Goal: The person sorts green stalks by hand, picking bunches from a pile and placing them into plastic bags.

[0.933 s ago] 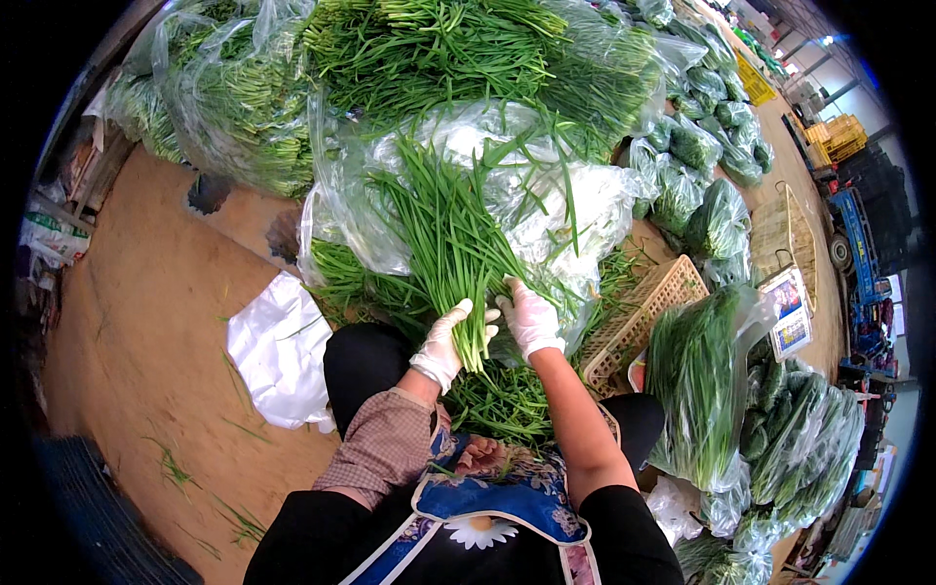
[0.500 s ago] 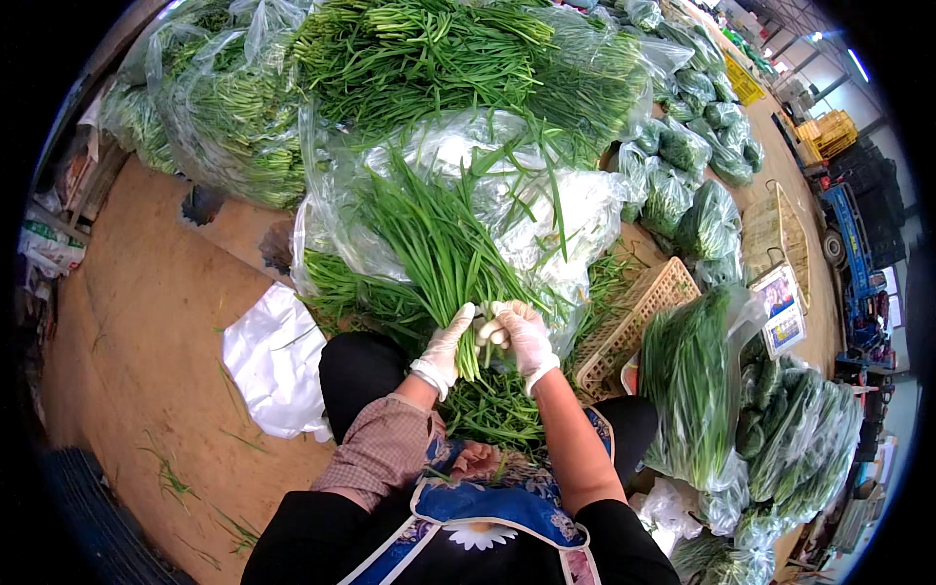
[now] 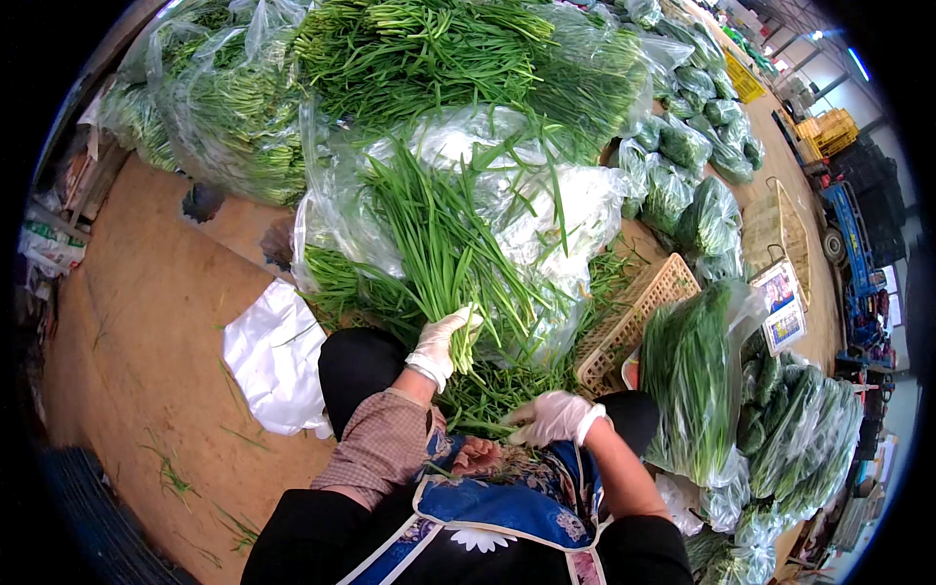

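My left hand point(image 3: 444, 343), in a thin white glove, is closed around the lower stalks of a bunch of garlic chives point(image 3: 444, 249). Its long green leaves fan up and away over a clear plastic bag point(image 3: 575, 219). Lower and to the right, my right hand point(image 3: 554, 417), gloved the same way, is at my lap with its fingers pinched on a few loose chive leaves point(image 3: 487, 426). Between my knees lies a heap of loose chives point(image 3: 507, 390). More chives point(image 3: 341, 283) stick out of the bag left of the bunch.
A big pile of chives point(image 3: 419, 58) rises ahead, beside bagged greens point(image 3: 234, 127). To my right stand a tan plastic basket point(image 3: 639, 322) and a tall bag of chives point(image 3: 687, 380). A white plastic sheet point(image 3: 275, 359) lies on the brown floor point(image 3: 156, 322) by my left knee.
My right hand has left the stalk ends of the bunch and moved down and right to my lap. My left hand keeps its hold, and the bunch has shifted slightly.
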A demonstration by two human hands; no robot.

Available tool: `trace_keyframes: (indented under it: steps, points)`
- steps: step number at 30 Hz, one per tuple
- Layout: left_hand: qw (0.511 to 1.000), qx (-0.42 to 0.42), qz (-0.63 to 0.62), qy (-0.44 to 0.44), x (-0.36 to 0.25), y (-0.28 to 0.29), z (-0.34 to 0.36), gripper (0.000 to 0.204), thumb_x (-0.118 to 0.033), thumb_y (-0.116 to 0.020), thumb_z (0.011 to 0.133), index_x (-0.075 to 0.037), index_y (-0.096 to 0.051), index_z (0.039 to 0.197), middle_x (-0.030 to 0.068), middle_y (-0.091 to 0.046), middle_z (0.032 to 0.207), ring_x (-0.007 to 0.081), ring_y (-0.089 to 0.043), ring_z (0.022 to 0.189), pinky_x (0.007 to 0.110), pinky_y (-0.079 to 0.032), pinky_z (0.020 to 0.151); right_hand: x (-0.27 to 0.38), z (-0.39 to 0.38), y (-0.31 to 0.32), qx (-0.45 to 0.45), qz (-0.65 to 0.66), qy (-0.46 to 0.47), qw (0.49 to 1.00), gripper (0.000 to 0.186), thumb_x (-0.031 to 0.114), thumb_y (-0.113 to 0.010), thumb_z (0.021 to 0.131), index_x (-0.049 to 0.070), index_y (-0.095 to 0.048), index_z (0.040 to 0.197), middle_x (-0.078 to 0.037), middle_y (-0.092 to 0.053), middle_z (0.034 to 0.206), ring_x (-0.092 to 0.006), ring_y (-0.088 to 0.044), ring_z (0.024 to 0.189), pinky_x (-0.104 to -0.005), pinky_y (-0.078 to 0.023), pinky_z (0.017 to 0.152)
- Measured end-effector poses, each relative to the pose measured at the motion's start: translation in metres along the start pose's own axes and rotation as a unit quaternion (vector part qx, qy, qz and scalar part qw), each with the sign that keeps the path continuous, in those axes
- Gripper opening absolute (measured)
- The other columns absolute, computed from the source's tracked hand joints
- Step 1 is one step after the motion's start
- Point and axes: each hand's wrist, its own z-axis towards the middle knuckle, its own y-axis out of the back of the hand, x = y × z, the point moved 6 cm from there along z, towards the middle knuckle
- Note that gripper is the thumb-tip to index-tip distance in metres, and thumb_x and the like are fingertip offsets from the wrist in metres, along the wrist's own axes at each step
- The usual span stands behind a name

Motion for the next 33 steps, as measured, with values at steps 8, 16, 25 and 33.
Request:
trace_keyframes:
  steps: [8,16,25,33]
  points:
    - [0.998,-0.036,0.012,-0.05,0.006,0.014,0.021,0.023,-0.012,-0.064,0.083,-0.002,-0.064,0.103,0.009,-0.068,0.095,0.0215,-0.066,0.081,0.03,-0.054,0.067,-0.067,0.069,0.11,-0.549,-0.361,-0.088,0.749,0.039,0.028,-0.069,0.074,0.014,-0.06,0.109,-0.008,-0.058,0.109,-0.0313,-0.052,0.102,-0.0429,-0.042,0.087]
    - [0.999,-0.026,-0.018,-0.01,0.007,0.02,0.019,0.032,-0.025,-0.066,0.083,-0.007,-0.06,0.109,0.0076,-0.065,0.103,0.0191,-0.067,0.073,0.027,-0.05,0.055,-0.057,0.077,0.097,-0.539,-0.035,-0.055,0.84,0.041,0.017,-0.067,0.081,0.006,-0.05,0.116,-0.016,-0.062,0.1,-0.0304,-0.062,0.089,-0.0387,-0.047,0.079]
    - [0.997,0.055,-0.036,-0.037,0.006,0.005,0.019,0.041,-0.028,-0.075,0.077,-0.01,-0.059,0.11,0.0057,-0.064,0.102,0.0203,-0.061,0.09,0.036,-0.051,0.078,-0.018,0.11,0.039,-0.493,-0.373,-0.057,0.784,0.025,0.016,-0.06,0.079,0.016,-0.061,0.105,-0.009,-0.061,0.093,-0.0288,-0.058,0.091,-0.0431,-0.047,0.076]
    - [0.999,0.033,-0.024,-0.007,0.0,0.004,0.006,0.027,-0.018,-0.067,0.081,-0.007,-0.063,0.105,0.0058,-0.066,0.097,0.0214,-0.064,0.085,0.036,-0.053,0.077,-0.071,0.097,0.033,-0.39,0.304,0.142,0.857,0.067,0.042,-0.06,0.087,0.003,-0.036,0.136,-0.017,-0.045,0.132,-0.024,-0.044,0.12,-0.0348,-0.037,0.1]
